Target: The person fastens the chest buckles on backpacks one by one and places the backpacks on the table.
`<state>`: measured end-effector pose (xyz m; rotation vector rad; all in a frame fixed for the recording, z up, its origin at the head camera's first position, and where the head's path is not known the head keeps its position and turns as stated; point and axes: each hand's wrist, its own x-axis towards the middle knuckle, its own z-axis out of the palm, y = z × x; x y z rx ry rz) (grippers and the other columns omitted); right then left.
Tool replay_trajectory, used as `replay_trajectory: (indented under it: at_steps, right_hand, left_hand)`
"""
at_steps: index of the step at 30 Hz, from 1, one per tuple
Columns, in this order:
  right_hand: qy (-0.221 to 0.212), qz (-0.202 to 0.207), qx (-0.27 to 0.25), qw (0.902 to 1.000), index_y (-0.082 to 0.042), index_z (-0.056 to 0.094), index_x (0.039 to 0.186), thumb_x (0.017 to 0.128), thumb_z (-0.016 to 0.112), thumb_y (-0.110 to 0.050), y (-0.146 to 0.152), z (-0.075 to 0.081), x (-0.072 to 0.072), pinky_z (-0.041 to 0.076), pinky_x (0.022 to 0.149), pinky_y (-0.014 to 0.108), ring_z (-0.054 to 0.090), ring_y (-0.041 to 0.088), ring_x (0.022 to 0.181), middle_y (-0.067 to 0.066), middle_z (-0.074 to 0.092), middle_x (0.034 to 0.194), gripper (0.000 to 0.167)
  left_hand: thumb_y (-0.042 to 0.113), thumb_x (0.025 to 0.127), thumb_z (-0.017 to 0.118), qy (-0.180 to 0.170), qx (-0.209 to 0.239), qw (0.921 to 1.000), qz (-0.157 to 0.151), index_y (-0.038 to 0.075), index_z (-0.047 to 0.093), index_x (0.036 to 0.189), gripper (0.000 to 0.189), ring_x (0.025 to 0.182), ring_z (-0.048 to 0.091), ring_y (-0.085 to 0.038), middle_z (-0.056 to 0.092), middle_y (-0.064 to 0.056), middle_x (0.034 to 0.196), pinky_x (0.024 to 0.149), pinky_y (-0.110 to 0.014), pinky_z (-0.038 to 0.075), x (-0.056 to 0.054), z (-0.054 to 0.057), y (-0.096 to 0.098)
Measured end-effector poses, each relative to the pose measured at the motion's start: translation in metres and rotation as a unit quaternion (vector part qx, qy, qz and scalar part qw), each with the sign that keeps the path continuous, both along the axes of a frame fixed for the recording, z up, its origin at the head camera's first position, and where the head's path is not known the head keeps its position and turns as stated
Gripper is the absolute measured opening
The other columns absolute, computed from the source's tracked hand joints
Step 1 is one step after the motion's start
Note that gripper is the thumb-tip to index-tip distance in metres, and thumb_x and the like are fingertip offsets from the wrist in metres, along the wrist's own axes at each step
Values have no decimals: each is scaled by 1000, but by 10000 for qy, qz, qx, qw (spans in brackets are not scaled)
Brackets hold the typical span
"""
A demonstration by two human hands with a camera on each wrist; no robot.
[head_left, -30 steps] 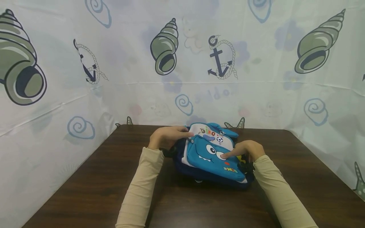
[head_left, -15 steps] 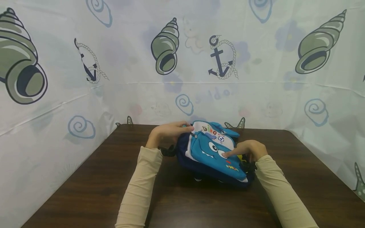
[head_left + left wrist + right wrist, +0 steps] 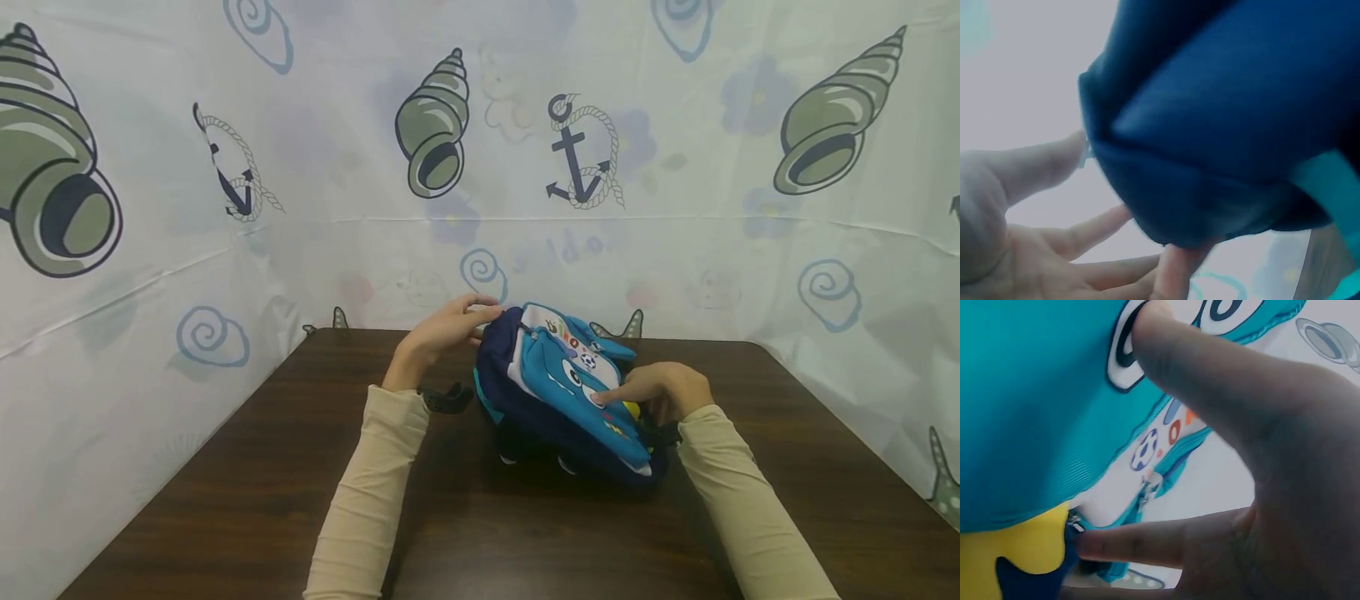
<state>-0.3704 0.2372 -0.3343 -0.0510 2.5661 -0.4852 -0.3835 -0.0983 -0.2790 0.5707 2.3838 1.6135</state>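
Lying tilted at far middle of table [image 3: 480, 542], left side higher, backpack [image 3: 558, 402] was supported from both sides. Right side was pinched by right hand [image 3: 667, 387], thumb [image 3: 1197, 365] pressed on printed eye [image 3: 1125, 376], probably so bag would not slip. Left edge was touched by left hand [image 3: 442, 330], fingers [image 3: 1097, 232] loosely extended, nothing gripped, seemingly for light propping.

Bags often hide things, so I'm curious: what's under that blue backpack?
The brown table extends beneath the backpack, with two small pale bits at its shadowed lower edge. Whatever it covers further in is hidden.
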Motion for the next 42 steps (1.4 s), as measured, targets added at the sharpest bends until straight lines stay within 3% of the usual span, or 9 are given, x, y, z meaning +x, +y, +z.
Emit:
replay_trajectory:
  at_steps: [8, 12, 15, 17, 22, 28, 35, 38, 42]
  right_hand:
    - [-184, -29, -1305, 9913, 3, 27, 153, 91, 65, -56, -1, 4, 7, 44, 103, 63, 40, 53, 134, 30, 34, 151, 94]
    - [-90, 645, -1085, 9920, 2, 31, 153, 97, 57, -54, 0, 5, 4, 48, 101, 57, 47, 49, 131, 29, 34, 153, 83]
    - [-278, 1035, -1120, 9879, 1, 25, 156, 101, 48, -54, 1, 7, 0, 45, 106, 56, 46, 48, 133, 27, 31, 157, 81]
    - [-589, 1126, -1404, 9819, 0, 17, 158, 102, 42, -58, -1, 7, -3, 37, 112, 59, 39, 52, 138, 28, 25, 160, 85]
    - [-1310, 717, -2184, 9644, -8, 12, 160, 95, 44, -70, -8, 6, -4, 26, 117, 63, 27, 51, 146, 21, 24, 163, 96]
    - [-1374, 395, -2180, 9654, -8, 10, 160, 88, 52, -74, -13, 5, 3, 18, 116, 69, 28, 51, 145, 20, 22, 164, 106]
    - [-1191, 528, -1901, 9731, -5, 10, 160, 91, 48, -74, -15, 5, 3, 22, 114, 70, 28, 55, 143, 23, 21, 163, 105]
    - [-1257, 399, -2117, 9684, -8, 8, 160, 90, 52, -72, -16, 5, 4, 20, 116, 69, 22, 54, 146, 21, 18, 165, 105]
    - [-1289, 691, -2283, 9625, -13, 4, 161, 93, 50, -68, -19, 6, 4, 21, 119, 62, 13, 47, 151, 18, 11, 167, 100]
  left_hand:
    - [36, 103, 54, 471, 759, 9932, 741, 14, 49, 143, 46, 123, 57, -32, 54, -15, 142, 106, -46, 45, 10, -1, 32]
    - [29, 104, 52, 362, 1676, 9789, 1112, 12, 53, 141, 41, 124, 55, -30, 55, -12, 141, 104, -43, 46, 15, -2, 47]
    - [28, 103, 53, 408, 2003, 9705, 1282, 14, 55, 139, 38, 128, 53, -28, 56, -9, 141, 109, -42, 42, 22, 2, 56]
    - [30, 102, 54, 532, 1986, 9693, 1352, 16, 56, 138, 39, 131, 51, -26, 56, -7, 141, 113, -42, 39, 27, 5, 60]
    - [43, 100, 53, 1074, 1460, 9743, 1340, 21, 53, 142, 47, 139, 44, -23, 49, -1, 149, 118, -44, 32, 38, 12, 66]
    - [49, 102, 45, 1792, 648, 9735, 1265, 17, 55, 139, 50, 137, 44, -24, 49, -3, 146, 118, -48, 32, 43, 12, 67]
    - [47, 103, 44, 1871, 511, 9735, 1215, 14, 57, 134, 48, 130, 48, -27, 51, -6, 140, 115, -49, 37, 43, 11, 65]
    - [48, 102, 47, 1734, 643, 9767, 1086, 15, 54, 139, 50, 135, 46, -26, 49, -5, 145, 117, -51, 33, 44, 12, 65]
    - [48, 100, 51, 1550, 910, 9794, 916, 20, 50, 143, 51, 139, 42, -26, 45, -3, 151, 118, -55, 29, 47, 15, 65]
